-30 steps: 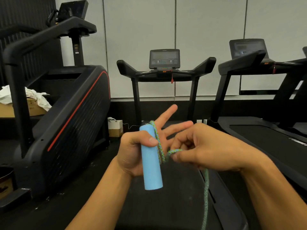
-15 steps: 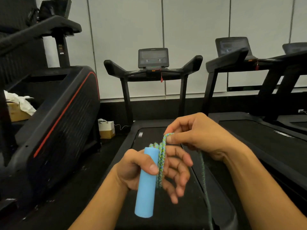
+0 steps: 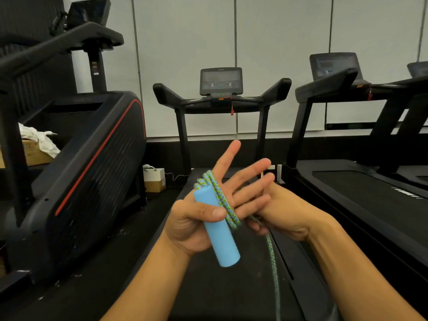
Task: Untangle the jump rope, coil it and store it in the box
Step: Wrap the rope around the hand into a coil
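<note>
My left hand (image 3: 196, 218) pins the jump rope's light blue foam handle (image 3: 217, 230) against its palm with the thumb, fingers stretched out and spread. The green-and-blue braided rope (image 3: 220, 198) lies in two or three turns across that palm, beside the handle's top. My right hand (image 3: 287, 216) sits just behind the left fingers, closed on the rope's free run, which drops from it down to the bottom edge of the view (image 3: 273, 262). The other handle is out of sight.
I stand over a black treadmill belt (image 3: 220, 293), its console (image 3: 221, 81) straight ahead. A second treadmill (image 3: 361, 186) is at right, a stair machine (image 3: 88, 163) at left. A cardboard box (image 3: 32, 154) with white cloth sits far left; small boxes (image 3: 154, 179) stand by the wall.
My left fingers have opened out straight again. My right hand has dropped from above the handle to behind the left fingers, laying another turn of rope across the palm.
</note>
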The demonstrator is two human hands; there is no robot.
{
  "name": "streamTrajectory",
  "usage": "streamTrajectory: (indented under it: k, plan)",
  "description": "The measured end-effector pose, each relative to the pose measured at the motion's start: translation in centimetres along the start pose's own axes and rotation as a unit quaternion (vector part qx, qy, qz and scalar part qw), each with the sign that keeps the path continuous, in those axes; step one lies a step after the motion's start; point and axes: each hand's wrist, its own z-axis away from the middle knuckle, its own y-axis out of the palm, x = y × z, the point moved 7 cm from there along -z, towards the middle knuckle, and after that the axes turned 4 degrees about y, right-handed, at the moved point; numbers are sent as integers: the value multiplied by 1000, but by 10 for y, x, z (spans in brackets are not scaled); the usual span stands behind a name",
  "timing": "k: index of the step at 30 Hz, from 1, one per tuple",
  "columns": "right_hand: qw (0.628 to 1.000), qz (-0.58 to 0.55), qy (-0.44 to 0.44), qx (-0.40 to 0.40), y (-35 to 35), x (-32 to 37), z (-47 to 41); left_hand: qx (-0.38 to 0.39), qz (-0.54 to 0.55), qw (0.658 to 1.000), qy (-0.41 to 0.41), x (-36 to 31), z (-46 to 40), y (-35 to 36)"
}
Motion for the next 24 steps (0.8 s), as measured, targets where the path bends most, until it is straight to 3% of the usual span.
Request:
streamTrajectory:
  k: [1, 3, 8, 16, 24]
  plan:
    - [1000, 9, 5, 25, -7, -6, 6, 60, 41, 997, 19, -7, -1, 11]
    - [998, 7, 23, 50, -5, -5, 5, 40, 62, 997, 37, -16, -3, 4]
    - [995, 49, 26, 78, -4, 3, 11, -32, -42, 997, 54, -30, 5, -20]
    - [981, 174, 6, 89, 2, 29, 19, 0, -71, 992, -108, -10, 13, -14]
    - [982, 166, -82, -41, -16, 48, 16, 28, -177, 964, -199, 9, 19, -9]
